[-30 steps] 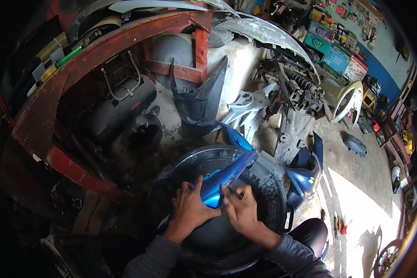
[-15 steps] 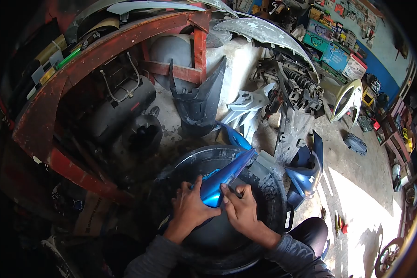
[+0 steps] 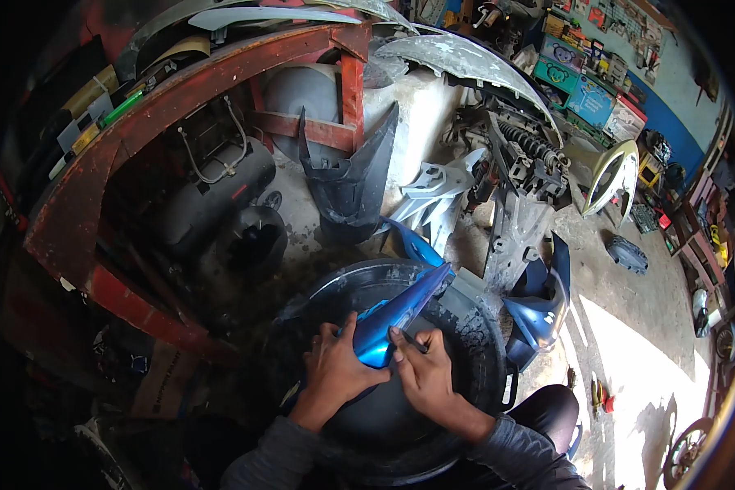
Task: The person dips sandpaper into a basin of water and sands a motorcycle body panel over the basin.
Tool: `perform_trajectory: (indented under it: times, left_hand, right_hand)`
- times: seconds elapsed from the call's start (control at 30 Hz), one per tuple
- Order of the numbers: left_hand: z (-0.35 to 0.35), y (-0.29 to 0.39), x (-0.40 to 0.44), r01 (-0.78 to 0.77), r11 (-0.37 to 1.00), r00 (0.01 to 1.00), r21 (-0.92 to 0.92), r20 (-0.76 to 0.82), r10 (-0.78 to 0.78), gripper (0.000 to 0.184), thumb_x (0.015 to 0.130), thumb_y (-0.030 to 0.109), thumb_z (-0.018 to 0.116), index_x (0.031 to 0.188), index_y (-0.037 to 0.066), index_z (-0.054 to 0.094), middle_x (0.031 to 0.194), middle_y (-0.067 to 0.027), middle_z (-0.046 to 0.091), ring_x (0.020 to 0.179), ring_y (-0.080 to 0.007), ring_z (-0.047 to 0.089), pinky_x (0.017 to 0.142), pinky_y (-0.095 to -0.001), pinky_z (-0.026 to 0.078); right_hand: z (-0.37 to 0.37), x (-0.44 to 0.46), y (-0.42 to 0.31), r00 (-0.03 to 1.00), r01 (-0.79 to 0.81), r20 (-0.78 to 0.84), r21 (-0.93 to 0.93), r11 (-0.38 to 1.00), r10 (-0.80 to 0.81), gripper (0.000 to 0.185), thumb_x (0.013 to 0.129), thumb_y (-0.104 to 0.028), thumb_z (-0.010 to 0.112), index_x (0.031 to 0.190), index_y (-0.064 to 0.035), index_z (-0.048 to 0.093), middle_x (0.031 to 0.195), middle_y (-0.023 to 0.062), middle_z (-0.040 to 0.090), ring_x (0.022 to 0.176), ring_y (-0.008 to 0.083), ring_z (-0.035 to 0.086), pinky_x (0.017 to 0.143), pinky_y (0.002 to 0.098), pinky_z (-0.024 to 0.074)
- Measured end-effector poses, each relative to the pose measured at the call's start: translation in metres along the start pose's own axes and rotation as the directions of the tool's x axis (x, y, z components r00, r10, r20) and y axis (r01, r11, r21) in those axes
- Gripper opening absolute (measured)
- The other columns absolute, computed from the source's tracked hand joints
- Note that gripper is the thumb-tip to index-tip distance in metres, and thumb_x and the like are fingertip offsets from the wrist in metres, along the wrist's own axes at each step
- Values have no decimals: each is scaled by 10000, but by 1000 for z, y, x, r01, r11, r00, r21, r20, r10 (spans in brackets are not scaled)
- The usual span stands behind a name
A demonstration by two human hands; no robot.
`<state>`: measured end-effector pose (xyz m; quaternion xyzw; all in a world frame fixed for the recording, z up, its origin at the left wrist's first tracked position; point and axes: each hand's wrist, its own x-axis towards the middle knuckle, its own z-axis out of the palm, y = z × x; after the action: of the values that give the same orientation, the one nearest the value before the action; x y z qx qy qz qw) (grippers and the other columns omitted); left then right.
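A glossy blue-purple pointed panel (image 3: pixel 396 314) is held over a round black tub (image 3: pixel 488 359), its narrow tip pointing up and to the right. My left hand (image 3: pixel 340 363) grips the wide lower end from the left, fingers wrapped behind it. On the right edge of the panel, my right hand (image 3: pixel 425 367) is closed, with thumb and fingertips against the surface. A small dark item shows between those fingers, too hidden to name. Dark liquid or a dark bottom lies inside the tub beneath both hands.
Beyond the tub stand a black fender piece (image 3: pixel 347 192) and pale panels (image 3: pixel 437 192). A dark blue fairing (image 3: pixel 539 306) lies to the right. A red metal frame (image 3: pixel 106 188) curves along the left, over a black tank (image 3: pixel 212 192). My knee (image 3: pixel 554 408) is beside the tub.
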<state>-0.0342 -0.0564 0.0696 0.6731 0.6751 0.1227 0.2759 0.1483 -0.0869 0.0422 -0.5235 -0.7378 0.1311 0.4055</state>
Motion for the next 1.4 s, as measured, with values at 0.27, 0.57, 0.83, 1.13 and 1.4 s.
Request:
perform_trajectory:
  times: [0.27, 0.57, 0.83, 1.13, 1.4]
  left_hand:
    - [-2, 1, -1, -1, 1000, 1000, -16, 19, 1, 1211, 591, 522, 918, 1608, 134, 388, 1439, -261, 487, 1333, -494, 513, 1053, -665, 430]
    - [0, -1, -2, -4, 1000, 1000, -2, -17, 4, 1229, 581, 519, 927, 1612, 126, 384, 1435, -258, 489, 1335, -500, 508, 1052, -673, 427]
    - [-4, 7, -3, 17, 1000, 1000, 24, 6, -17, 1222, 587, 509, 926, 1612, 121, 383, 1431, -247, 488, 1337, -484, 509, 1061, -656, 430]
    - [-1, 2, 1, 17, 1000, 1000, 10, 26, -18, 1243, 586, 508, 927, 1625, 122, 365, 1438, -252, 479, 1356, -500, 492, 1074, -672, 414]
    - [-3, 0, 0, 18, 1000, 1000, -1, 23, -18, 1240, 587, 518, 927, 1624, 127, 370, 1443, -255, 482, 1350, -490, 501, 1065, -674, 419]
  right_hand:
    - [0, 4, 9, 999, 4, -35, 2, 1000, -4, 388, 917, -99, 674, 1298, -48, 727, 965, 157, 534, 856, 308, 595, 717, 413, 537]
    - [-1, 21, 21, 996, 52, -70, -66, 996, -57, 400, 939, -98, 703, 1337, -67, 713, 947, 138, 501, 794, 282, 576, 647, 402, 512]
    - [-4, 26, 21, 996, 33, -76, -100, 994, -41, 366, 941, -75, 687, 1305, -60, 729, 931, 151, 522, 793, 277, 547, 668, 378, 501]
    - [-1, 14, 12, 997, 44, -60, -67, 997, -48, 369, 923, -101, 718, 1291, -79, 736, 937, 146, 514, 773, 295, 594, 653, 409, 521]
    - [2, 8, 9, 999, 31, -33, -37, 999, -33, 365, 945, -124, 712, 1307, -87, 735, 941, 144, 506, 769, 283, 582, 653, 409, 520]
